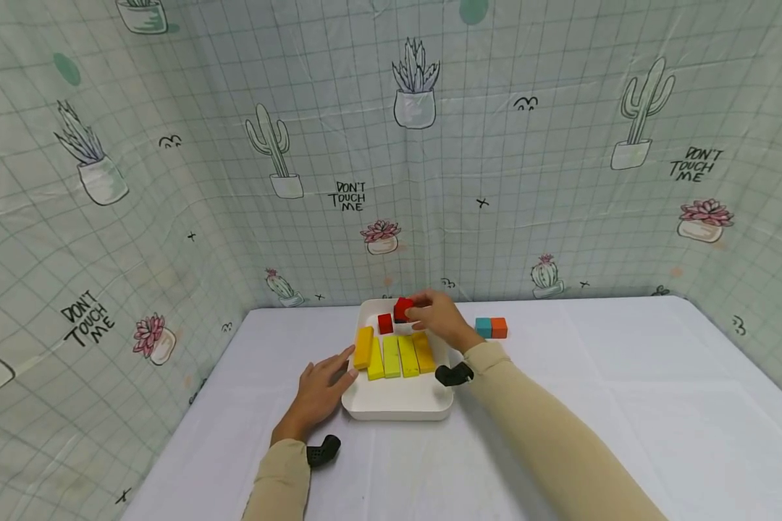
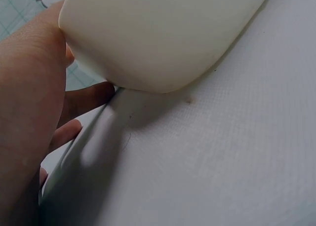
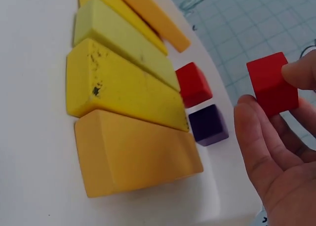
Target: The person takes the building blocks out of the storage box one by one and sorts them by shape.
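My right hand pinches a red cube between thumb and fingers, above the far end of a white tray. Inside the tray, a second red cube sits beside a dark purple cube, which the head view mostly hides under the held one. Several long yellow blocks lie side by side nearer to me, with an orange-yellow block at the left end. My left hand rests against the tray's left side, its fingers extended; the left wrist view shows the tray wall close by.
Right of the tray, a teal cube and an orange cube stand touching on the white tabletop. A printed cloth hangs behind the table and on both sides.
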{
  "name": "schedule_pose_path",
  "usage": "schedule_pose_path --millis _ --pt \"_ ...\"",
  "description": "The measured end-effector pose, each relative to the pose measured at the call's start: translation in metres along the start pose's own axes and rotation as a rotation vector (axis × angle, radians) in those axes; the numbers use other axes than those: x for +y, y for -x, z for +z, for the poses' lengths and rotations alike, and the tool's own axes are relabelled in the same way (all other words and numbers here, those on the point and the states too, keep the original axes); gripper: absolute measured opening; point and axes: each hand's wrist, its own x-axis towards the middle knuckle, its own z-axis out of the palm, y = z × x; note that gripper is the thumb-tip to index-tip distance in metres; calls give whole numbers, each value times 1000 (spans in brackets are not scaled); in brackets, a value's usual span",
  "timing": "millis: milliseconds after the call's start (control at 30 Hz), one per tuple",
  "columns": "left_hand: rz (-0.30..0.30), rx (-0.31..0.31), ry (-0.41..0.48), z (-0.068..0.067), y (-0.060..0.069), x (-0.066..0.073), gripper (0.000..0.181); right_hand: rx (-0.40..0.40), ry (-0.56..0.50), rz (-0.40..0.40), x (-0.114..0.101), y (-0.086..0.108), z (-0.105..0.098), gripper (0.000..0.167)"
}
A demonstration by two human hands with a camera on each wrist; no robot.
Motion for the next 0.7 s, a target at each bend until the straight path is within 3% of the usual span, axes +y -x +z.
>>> schedule_pose_path --millis 267,700 --pt "-8 -3 -8 1 0 1 57 28 -60 -35 1 12 -10 37" --pt "4 -9 0 1 -1 -2 57 76 -136 -22 15 26 -22 39"
